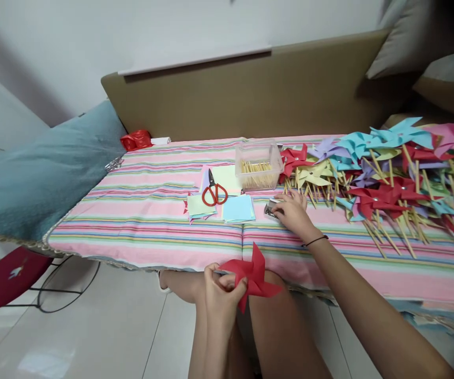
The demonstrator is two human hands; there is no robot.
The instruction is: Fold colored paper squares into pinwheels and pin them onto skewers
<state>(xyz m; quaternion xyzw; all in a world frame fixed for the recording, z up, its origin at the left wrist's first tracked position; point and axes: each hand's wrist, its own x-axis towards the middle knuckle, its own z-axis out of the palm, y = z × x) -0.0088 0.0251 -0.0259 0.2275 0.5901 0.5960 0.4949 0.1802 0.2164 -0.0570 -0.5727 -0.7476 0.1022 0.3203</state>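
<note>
Red pinwheel [255,275] in left hand [221,295], near edge of striped cloth [151,237].

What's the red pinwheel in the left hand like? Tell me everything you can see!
The red pinwheel is plain bright red and looks like folded paper, with pointed blades; one tip points away from the person and another off to the right. The left hand holds it by its left side, above the person's legs and near the front edge of the striped cover. I can't make out a stick on it.
</note>
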